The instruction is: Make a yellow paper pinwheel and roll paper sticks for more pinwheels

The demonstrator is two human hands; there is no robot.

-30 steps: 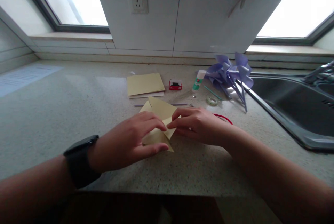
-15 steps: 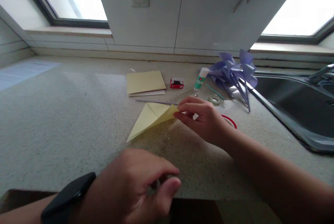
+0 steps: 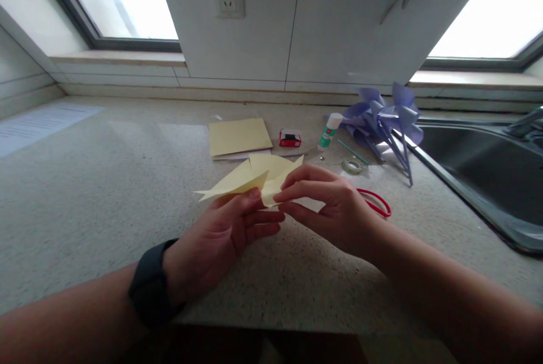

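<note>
A sheet of pale yellow paper (image 3: 271,167), creased and partly opened out with its corners lifted, is held between both hands just above the counter. My left hand (image 3: 229,222), palm up and wearing a dark watch (image 3: 153,285), has its thumb on the paper's near left part and its other fingers beneath. At the near right edge my right hand (image 3: 324,200) pinches the same sheet between thumb and fingers. A stack of yellow paper squares (image 3: 240,137) lies just behind the held sheet.
Behind lie a small red box (image 3: 290,138), a glue stick (image 3: 330,131), a tape roll (image 3: 352,167), a thin green stick (image 3: 353,151) and purple paper pinwheels (image 3: 382,115). Red handles (image 3: 375,203) show by my right wrist. A sink (image 3: 479,166) is at right; a printed sheet (image 3: 46,124) at left.
My left hand has moved up and forward and taken hold of the yellow paper. The folded triangle has been lifted and spread open; my right hand still grips it.
</note>
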